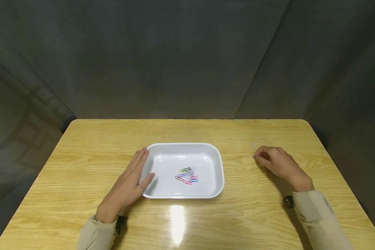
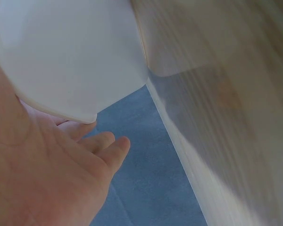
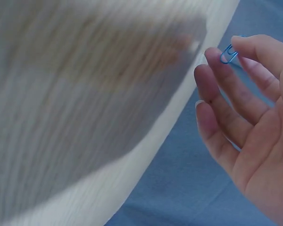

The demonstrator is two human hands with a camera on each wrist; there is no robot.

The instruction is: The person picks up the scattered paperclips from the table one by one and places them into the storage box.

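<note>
In the head view a white tray (image 1: 156, 189) lies on the table, with several coloured paper clips (image 1: 187, 182) loosely piled right of its middle. My left hand (image 1: 126, 185) rests against the tray's left rim, fingers straight and thumb reaching over the edge. The left wrist view shows the tray's outer wall (image 2: 75, 61) beside that palm. Well to the right of the tray, my right hand (image 1: 276, 163) pinches a blue paper clip (image 3: 228, 55) between thumb and fingertip, low over the table. The other fingers are loosely bent.
A small pale item (image 1: 254, 145), too faint to identify, lies on the table just beyond the right hand. The wooden table (image 1: 81, 152) has rounded far corners, and dark grey curtains (image 1: 175, 62) hang behind it and along its sides.
</note>
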